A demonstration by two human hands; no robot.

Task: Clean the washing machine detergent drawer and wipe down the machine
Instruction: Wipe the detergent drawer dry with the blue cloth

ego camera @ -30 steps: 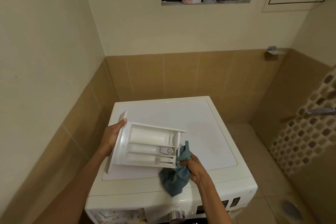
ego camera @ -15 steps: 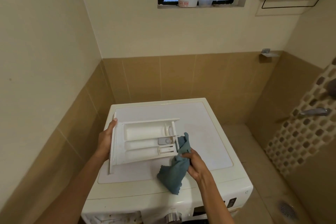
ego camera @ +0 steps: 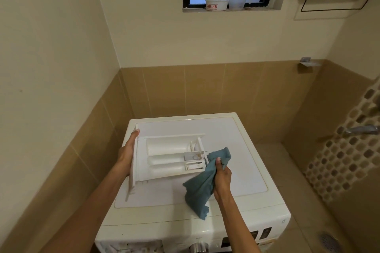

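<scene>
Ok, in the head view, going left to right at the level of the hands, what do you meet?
In order: left hand, detergent drawer, blue cloth, tap on the mosaic wall. The right hand overlaps the cloth, so I left it out.

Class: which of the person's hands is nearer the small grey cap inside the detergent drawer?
Right. The right hand, holding the blue cloth, sits just right of the grey cap; the left hand grips the far end of the drawer.

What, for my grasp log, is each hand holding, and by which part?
Left hand holds the detergent drawer by its front panel; right hand grips the blue cloth around its bunched middle.
</scene>
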